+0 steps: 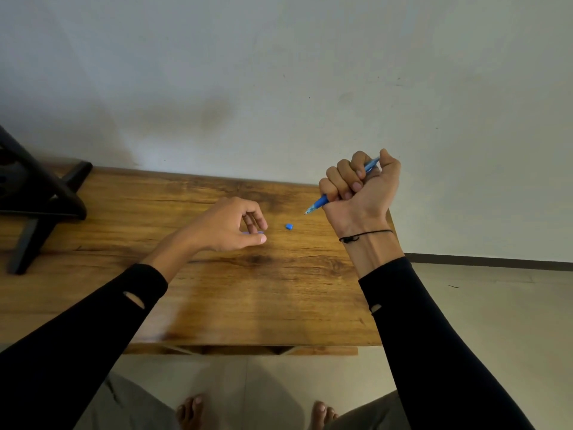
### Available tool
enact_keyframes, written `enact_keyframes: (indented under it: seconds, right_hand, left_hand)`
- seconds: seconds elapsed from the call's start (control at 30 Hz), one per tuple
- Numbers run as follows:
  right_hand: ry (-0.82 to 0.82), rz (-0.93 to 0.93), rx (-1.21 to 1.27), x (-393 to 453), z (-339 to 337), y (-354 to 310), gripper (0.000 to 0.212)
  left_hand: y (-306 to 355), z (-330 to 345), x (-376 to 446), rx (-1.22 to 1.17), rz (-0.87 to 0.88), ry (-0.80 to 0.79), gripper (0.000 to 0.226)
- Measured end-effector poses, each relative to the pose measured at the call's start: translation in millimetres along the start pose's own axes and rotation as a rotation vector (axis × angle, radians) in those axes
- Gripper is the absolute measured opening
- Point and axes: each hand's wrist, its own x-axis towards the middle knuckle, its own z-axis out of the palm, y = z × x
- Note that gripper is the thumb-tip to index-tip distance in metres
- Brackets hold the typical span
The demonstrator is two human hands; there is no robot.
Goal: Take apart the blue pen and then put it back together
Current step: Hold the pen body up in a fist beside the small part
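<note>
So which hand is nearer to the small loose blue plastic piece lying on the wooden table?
Left. The left hand hovers just left of the small blue plastic piece, fingertips close to it. The right hand is raised up and to its right, gripping the blue pen.

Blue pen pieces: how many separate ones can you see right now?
3. The pen body is gripped in the right hand; a small blue piece lies loose on the table; a thin piece sits under the left hand. More may be hidden.
</note>
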Motion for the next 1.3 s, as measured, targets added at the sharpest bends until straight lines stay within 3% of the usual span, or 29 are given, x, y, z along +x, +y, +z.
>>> enact_keyframes:
  seconds: [1.1,1.3]
  right_hand:
    - [-0.13,-0.043,0.02,-22,35,-24,0.048]
    - [-0.193,-0.126,0.082,-36,67,-43,0.05]
  left_hand:
    - [8,-3,-6,0.05,-0.016,-0.019,0.019]
    - [13,-4,-9,0.062,-0.012,0.003,0.017]
